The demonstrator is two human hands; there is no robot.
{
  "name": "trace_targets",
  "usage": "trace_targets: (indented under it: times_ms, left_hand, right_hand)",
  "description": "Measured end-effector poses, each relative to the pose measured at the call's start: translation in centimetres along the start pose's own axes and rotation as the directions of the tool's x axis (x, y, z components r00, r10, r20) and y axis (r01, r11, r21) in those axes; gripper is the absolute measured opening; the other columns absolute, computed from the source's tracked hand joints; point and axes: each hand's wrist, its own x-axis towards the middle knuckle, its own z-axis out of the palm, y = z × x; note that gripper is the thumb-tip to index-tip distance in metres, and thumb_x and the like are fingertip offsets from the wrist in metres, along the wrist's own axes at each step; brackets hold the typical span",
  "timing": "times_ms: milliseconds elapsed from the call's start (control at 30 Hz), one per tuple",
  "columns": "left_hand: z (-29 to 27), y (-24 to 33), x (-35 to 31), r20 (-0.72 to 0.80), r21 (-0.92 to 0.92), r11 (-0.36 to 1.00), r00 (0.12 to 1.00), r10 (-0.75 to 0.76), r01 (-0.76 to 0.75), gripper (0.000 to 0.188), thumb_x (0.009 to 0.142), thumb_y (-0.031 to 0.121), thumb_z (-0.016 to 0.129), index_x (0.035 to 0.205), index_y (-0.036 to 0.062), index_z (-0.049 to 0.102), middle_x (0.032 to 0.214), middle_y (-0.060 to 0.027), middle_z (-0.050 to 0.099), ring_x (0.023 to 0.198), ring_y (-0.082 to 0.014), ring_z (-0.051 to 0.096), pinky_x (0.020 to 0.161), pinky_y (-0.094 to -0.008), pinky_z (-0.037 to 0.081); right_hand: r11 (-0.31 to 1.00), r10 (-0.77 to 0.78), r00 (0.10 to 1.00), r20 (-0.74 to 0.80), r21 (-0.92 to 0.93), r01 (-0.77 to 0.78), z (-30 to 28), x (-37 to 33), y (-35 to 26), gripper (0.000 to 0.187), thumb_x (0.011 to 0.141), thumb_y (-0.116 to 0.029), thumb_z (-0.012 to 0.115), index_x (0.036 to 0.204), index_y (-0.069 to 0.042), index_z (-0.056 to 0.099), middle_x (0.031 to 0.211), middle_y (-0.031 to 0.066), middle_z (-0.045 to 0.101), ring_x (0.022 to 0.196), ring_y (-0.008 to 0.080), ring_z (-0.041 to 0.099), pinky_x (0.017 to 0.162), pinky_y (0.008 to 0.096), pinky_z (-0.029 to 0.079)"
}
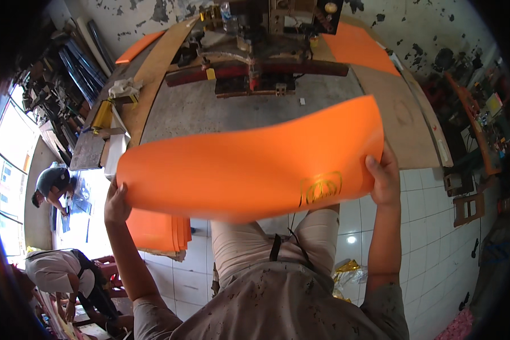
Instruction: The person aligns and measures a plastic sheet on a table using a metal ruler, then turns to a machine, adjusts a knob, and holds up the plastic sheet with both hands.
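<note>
A wide, flexible orange sheet (232,164) with a gold emblem printed near its lower right stretches across my lap, bowed and held in the air. My left hand (118,203) grips its left edge, thumb on top. At the right edge my right hand (384,175) pinches it the same way, with the fingers hidden behind. Beyond the sheet stands a grey worktable (209,113) bearing a press with a dark red crossbar (317,69). Below my left hand lies a stack of orange sheets (158,229), partly covered by the held one.
More orange sheets (360,48) rest at the table's far right, and an orange piece (140,46) at far left. A gold foil roll (103,115) sits on the left side. Crumpled gold foil (345,275) lies on the tiled floor. Two people (54,184) work at the left.
</note>
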Motion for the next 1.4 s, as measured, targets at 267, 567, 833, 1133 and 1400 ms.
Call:
trace_targets:
  times_ms: [267,567,833,1133,1400]
  left_hand:
    - [5.5,8.7,9.2,-0.102,0.098,0.896,0.891,0.442,-0.433,0.045,0.106,0.017,0.055,0.147,0.0008,0.046,0.135,-0.0101,0.061,0.124,-0.0158,0.061,0.105,-0.0322,0.047]
    - [8.1,18.8,17.0,-0.178,0.339,0.782,0.78,0.6,-0.523,0.04,0.106,0.033,0.059,0.132,0.0029,0.057,0.116,-0.0012,0.066,0.104,-0.0091,0.063,0.09,-0.0273,0.049]
    - [8.3,25.6,22.4,-0.172,0.313,0.745,0.736,0.655,-0.59,0.041,0.102,0.039,0.065,0.125,0.0048,0.066,0.107,0.0019,0.068,0.094,-0.0072,0.061,0.083,-0.0252,0.047]
    - [8.2,28.7,25.7,-0.187,0.326,0.738,0.725,0.663,-0.591,0.04,0.1,0.041,0.068,0.123,0.0074,0.067,0.104,0.0048,0.068,0.089,-0.0046,0.058,0.078,-0.0241,0.043]
    - [9.7,30.2,26.3,-0.163,0.351,0.721,0.719,0.676,-0.598,0.04,0.1,0.042,0.068,0.122,0.0087,0.067,0.108,0.0045,0.068,0.098,-0.0057,0.06,0.089,-0.0258,0.045]
  right_hand:
    - [0.934,-0.355,0.935,-0.028,-0.061,0.353,3.6,6.9,-10.9,0.035,0.1,-0.018,0.068,0.128,0.001,0.061,0.119,0.0053,0.068,0.108,0.011,0.063,0.097,0.028,0.048]
    - [0.828,-0.545,0.837,-0.055,-0.195,0.526,4.6,13.4,-18.4,0.032,0.099,-0.024,0.071,0.118,0.002,0.069,0.108,0.0038,0.072,0.097,0.0087,0.064,0.086,0.0244,0.05]
    - [0.729,-0.639,0.769,-0.023,-0.335,0.596,4.3,19.2,-24.0,0.033,0.098,-0.029,0.072,0.115,-0.001,0.074,0.104,0.0015,0.074,0.096,0.0081,0.064,0.09,0.0259,0.048]
    - [0.692,-0.65,0.758,0.043,-0.377,0.615,3.6,23.3,-26.0,0.035,0.096,-0.032,0.074,0.117,-0.004,0.074,0.106,0.0017,0.075,0.1,0.0096,0.065,0.096,0.0274,0.047]
    - [0.68,-0.638,0.769,0.044,-0.437,0.589,2.4,24.4,-26.9,0.034,0.096,-0.033,0.075,0.117,-0.006,0.074,0.103,0.0007,0.074,0.096,0.0089,0.065,0.094,0.0283,0.047]
